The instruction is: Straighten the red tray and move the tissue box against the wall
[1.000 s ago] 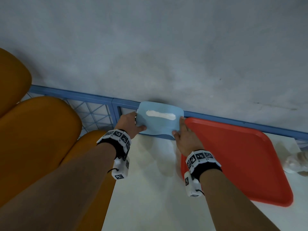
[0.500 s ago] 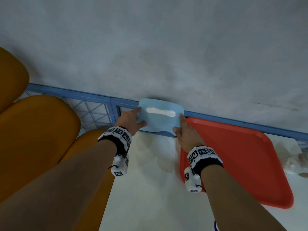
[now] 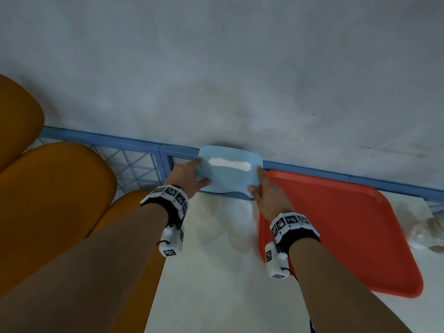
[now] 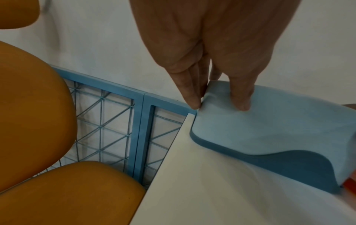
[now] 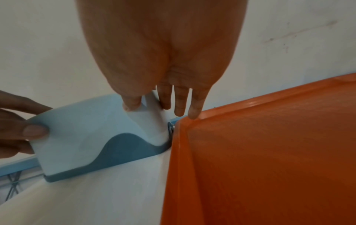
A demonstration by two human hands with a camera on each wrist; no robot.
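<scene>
The light-blue tissue box (image 3: 228, 176) with a darker blue base stands at the far left corner of the white table (image 3: 216, 272), its back at the grey wall (image 3: 240, 80). My left hand (image 3: 201, 171) grips its left end, thumb on the front face and fingers down the end (image 4: 194, 103). My right hand (image 3: 255, 179) grips the right end, thumb (image 5: 133, 105) on the front and fingers behind the corner. The red tray (image 3: 336, 224) lies just right of the box (image 5: 80, 137). The tray's near-left corner (image 5: 179, 121) almost touches the box's base.
Orange chair backs (image 3: 48, 200) stand left of the table. A blue metal lattice frame (image 3: 134, 162) runs along the wall behind them and behind the table. A crumpled clear wrapper (image 3: 432, 231) lies at the right edge beyond the tray.
Both hands have kept hold of the tissue box and nudged it a little toward the wall. My left index finger now stretches along its left end. The tray has stayed where it was.
</scene>
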